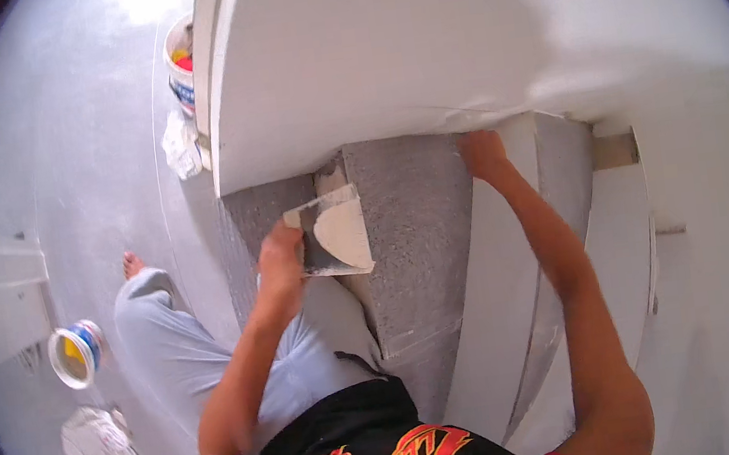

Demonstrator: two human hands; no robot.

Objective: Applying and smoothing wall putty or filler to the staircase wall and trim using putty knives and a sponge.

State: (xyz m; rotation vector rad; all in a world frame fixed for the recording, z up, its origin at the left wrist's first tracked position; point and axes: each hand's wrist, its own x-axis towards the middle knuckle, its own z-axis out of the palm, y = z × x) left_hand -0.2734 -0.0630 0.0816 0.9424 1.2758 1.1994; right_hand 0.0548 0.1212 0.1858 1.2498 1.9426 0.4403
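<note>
My left hand (278, 261) grips a wide, flat putty knife (318, 259) by its left end. A thick mound of cream-white putty (345, 233) lies on the blade, which is held level over a grey, rough stair step (416, 239). My right hand (485, 155) is closed at the far edge of that step, against the foot of the white wall (362, 55). Whatever its fingers hold, if anything, is hidden. My right forearm reaches over the smooth white step edge beside the grey one.
More steps (558, 176) rise to the right toward a white side wall (707, 204). On the floor at left stand a bucket (79, 352) and a crumpled white bag (100, 442). Another bucket (180, 77) and a white bag (182, 147) are beyond the wall's corner.
</note>
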